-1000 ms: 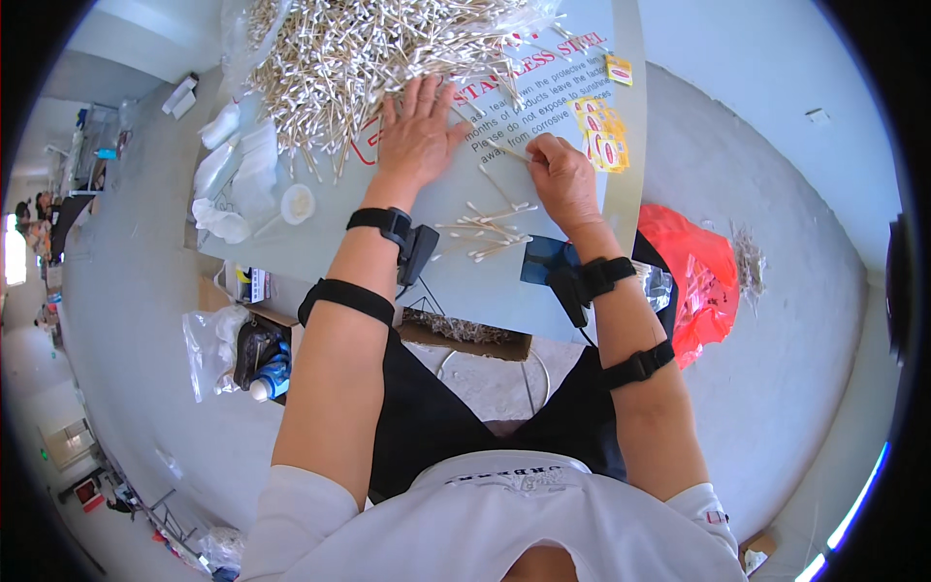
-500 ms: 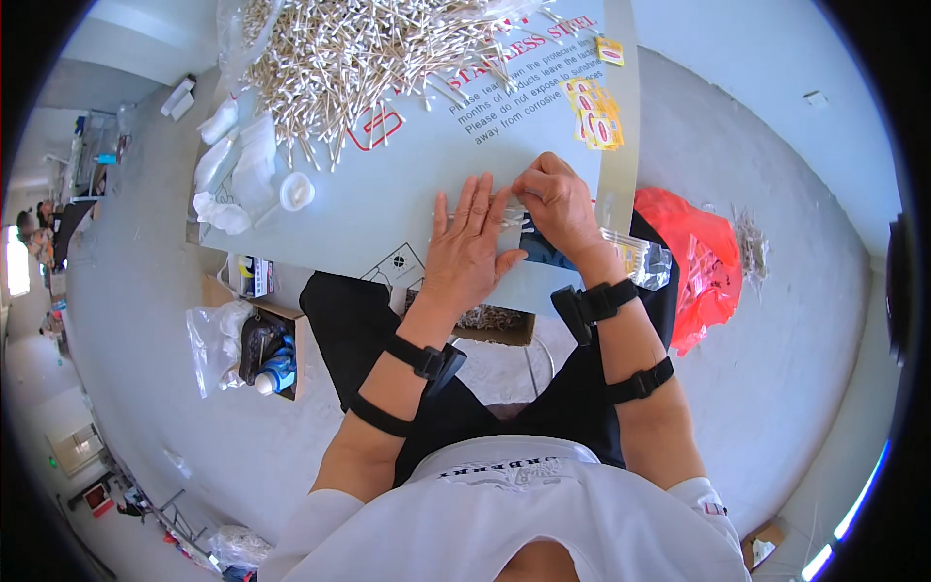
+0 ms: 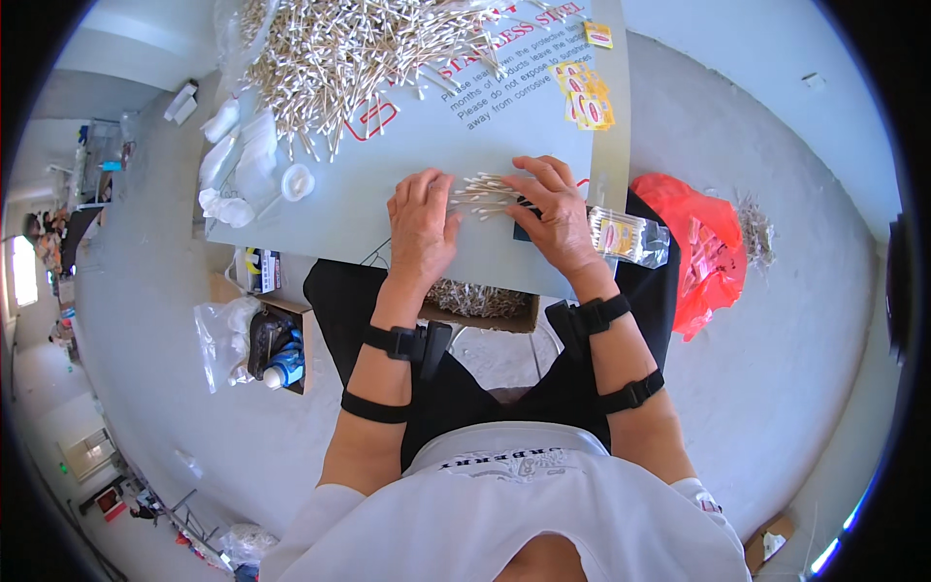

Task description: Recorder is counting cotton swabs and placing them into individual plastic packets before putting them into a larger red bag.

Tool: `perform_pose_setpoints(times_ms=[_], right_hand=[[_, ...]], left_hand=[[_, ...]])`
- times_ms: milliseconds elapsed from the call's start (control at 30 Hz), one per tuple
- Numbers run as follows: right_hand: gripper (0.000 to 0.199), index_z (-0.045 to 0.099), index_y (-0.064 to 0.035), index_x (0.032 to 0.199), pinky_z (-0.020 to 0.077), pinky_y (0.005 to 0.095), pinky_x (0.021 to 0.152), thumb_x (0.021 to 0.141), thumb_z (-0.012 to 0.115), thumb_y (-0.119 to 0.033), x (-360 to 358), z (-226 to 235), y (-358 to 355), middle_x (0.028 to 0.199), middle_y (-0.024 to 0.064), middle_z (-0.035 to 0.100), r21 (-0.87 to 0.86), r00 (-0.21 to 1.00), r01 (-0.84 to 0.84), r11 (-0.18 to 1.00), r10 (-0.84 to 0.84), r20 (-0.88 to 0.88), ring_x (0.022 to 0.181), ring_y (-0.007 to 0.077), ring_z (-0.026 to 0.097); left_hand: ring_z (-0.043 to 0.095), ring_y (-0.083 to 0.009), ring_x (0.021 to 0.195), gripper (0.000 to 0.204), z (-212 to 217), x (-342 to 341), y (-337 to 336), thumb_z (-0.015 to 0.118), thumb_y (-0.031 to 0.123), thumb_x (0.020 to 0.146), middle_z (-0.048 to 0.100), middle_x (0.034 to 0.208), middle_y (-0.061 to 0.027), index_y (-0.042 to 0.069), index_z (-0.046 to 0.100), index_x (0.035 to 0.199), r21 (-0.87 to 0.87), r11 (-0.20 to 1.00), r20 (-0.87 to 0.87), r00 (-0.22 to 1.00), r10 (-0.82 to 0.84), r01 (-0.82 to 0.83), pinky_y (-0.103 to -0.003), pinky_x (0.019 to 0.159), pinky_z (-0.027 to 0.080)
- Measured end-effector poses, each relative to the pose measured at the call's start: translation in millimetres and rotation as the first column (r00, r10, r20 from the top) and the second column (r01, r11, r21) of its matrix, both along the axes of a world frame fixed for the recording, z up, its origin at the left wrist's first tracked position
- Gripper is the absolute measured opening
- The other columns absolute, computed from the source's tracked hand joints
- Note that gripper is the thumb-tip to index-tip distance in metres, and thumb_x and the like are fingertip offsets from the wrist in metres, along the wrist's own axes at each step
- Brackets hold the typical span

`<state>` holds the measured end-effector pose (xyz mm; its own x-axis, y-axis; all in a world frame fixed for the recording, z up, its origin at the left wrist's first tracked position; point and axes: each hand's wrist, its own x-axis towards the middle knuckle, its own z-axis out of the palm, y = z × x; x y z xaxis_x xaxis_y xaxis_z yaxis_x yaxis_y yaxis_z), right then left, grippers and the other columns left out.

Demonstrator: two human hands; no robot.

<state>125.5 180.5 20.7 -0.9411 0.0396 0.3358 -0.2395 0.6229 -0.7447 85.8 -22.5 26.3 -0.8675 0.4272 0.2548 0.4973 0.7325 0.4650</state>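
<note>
Seated person at a pale grey-blue table (image 3: pixel 388 194), seen from above. The table's far half carries a broad heap of cotton swabs (image 3: pixel 359 48) with light wooden stems; beside it the surface bears red and dark printed lettering. To the person's right, on the floor, a crumpled red plastic bag (image 3: pixel 693 252) lies next to a scatter of loose swabs. At the far right of the table sit small yellow labels (image 3: pixel 582 92), rectangular, with red marks. A clear packet with a yellow-and-red label (image 3: pixel 626 236) lies at the near right table edge, just beside the right wrist. Under the table edge an open cardboard box (image 3: pixel 480 303) holds more swabs. A small white round lid (image 3: pixel 296 181) rests at the table's left, near white crumpled wrappers.

The left hand (image 3: pixel 420 228) lies flat, fingers together, fingertips touching a small bundle of swabs (image 3: pixel 482 194). The right hand (image 3: pixel 553 213), fingers slightly spread, presses on the same bundle from the other side.
</note>
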Motion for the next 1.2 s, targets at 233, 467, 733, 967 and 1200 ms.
perform_pose_setpoints(times_ms=[233, 467, 733, 967, 1200], right_hand=[[0.016, 0.069, -0.0080, 0.090, 0.0447, 0.0417, 0.089, 0.074, 0.072, -0.008, -4.3, -20.8, -14.8, 0.107, 0.0031, 0.066, 0.024, 0.993, 0.091, 0.996, -0.089, -0.080, 0.105, 0.0298, 0.056], [0.010, 0.067, -0.0067, 0.085, 0.0448, 0.0406, 0.088, 0.075, 0.070, -0.006, -3.5, -20.4, -15.4, 0.101, 0.0027, 0.067, 0.008, 0.988, 0.112, 0.994, -0.110, -0.105, 0.100, 0.0289, 0.057], [0.010, 0.065, -0.0058, 0.084, 0.0453, 0.0409, 0.088, 0.074, 0.069, -0.005, -3.5, -21.3, -15.9, 0.101, 0.0033, 0.067, -0.016, 0.988, 0.122, 0.992, -0.123, -0.094, 0.100, 0.0298, 0.057], [0.024, 0.064, -0.0035, 0.097, 0.0466, 0.0421, 0.092, 0.074, 0.070, -0.003, -2.0, -22.4, -15.4, 0.113, 0.0118, 0.062, -0.225, 0.974, 0.201, 0.954, -0.219, -0.061, 0.105, 0.0344, 0.055], [0.027, 0.066, -0.0028, 0.102, 0.0474, 0.0418, 0.090, 0.075, 0.070, -0.004, -6.1, -15.7, -17.4, 0.114, 0.0124, 0.059, -0.080, 0.975, 0.217, 0.973, -0.220, -0.027, 0.106, 0.0334, 0.054]], left_hand=[[0.053, -0.0254, 0.099, 0.022, -5.0, -7.2, -2.2, 0.072, 0.002, 0.071, 0.056, 0.096, -0.0023, 0.011, 0.060, 0.089, 0.006, 0.997, -0.074, 0.994, -0.076, 0.076, -0.042, 0.085, 0.040], [0.053, -0.0271, 0.093, 0.018, -8.0, -22.6, -31.7, 0.069, 0.000, 0.074, 0.056, 0.089, -0.0034, 0.010, 0.059, 0.085, 0.002, 0.996, -0.089, 0.992, -0.094, 0.094, -0.041, 0.081, 0.041], [0.054, -0.0278, 0.090, 0.014, -15.1, -62.2, -24.7, 0.068, 0.002, 0.077, 0.057, 0.088, -0.0043, 0.010, 0.059, 0.085, 0.013, 0.998, -0.151, 0.987, 0.059, -0.057, -0.043, 0.078, 0.041], [0.055, -0.0269, 0.091, 0.015, -4.8, -62.1, 30.8, 0.071, 0.005, 0.075, 0.057, 0.087, -0.0040, 0.011, 0.060, 0.083, 0.077, 0.964, -0.076, 0.965, -0.250, 0.255, -0.042, 0.080, 0.042], [0.054, -0.0260, 0.092, 0.016, 8.0, -23.8, -16.3, 0.072, 0.003, 0.072, 0.055, 0.086, -0.0027, 0.009, 0.059, 0.080, 0.024, 0.981, 0.037, 0.981, -0.192, 0.191, -0.041, 0.082, 0.041]])
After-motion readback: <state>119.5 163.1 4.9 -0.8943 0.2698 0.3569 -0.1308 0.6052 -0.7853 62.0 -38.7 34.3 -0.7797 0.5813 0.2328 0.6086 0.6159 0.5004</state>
